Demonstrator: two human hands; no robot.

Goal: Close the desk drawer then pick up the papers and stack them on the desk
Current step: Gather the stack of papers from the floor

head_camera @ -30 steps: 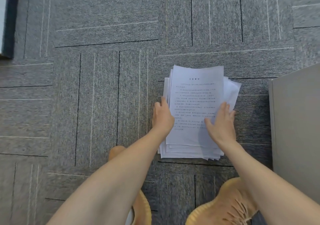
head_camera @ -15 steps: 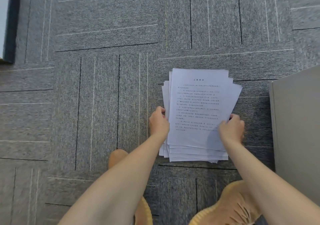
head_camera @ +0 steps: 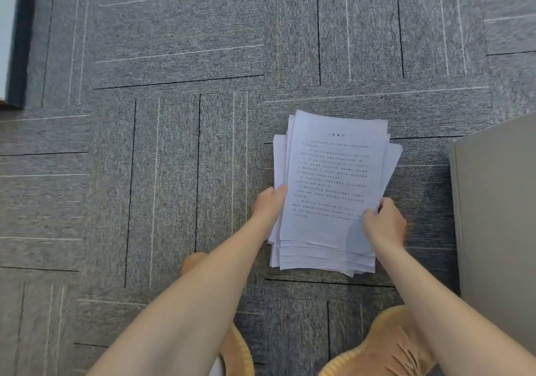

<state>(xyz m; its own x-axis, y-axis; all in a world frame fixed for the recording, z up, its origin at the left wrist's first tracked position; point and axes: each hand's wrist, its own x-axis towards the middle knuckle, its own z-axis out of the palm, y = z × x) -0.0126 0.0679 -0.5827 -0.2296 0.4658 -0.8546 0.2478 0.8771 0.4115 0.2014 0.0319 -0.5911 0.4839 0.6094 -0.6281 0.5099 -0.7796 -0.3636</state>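
A loose stack of white printed papers (head_camera: 330, 178) sits over the grey carpet, its sheets fanned unevenly at the edges. My left hand (head_camera: 268, 204) grips the stack's left edge, fingers curled under it. My right hand (head_camera: 384, 223) grips the lower right edge, thumb on the top sheet. I cannot tell whether the stack still rests on the floor or is slightly lifted. The grey side of a desk or cabinet (head_camera: 499, 216) stands at the right edge; no drawer shows.
Grey carpet tiles (head_camera: 174, 143) with thin light and dark lines cover the floor. My tan shoes (head_camera: 385, 346) are at the bottom. A dark vertical edge with a pale panel (head_camera: 17, 39) stands at the far left.
My hands went from lying flat on the top sheet to gripping the stack's two side edges. The sheets have been drawn together a little.
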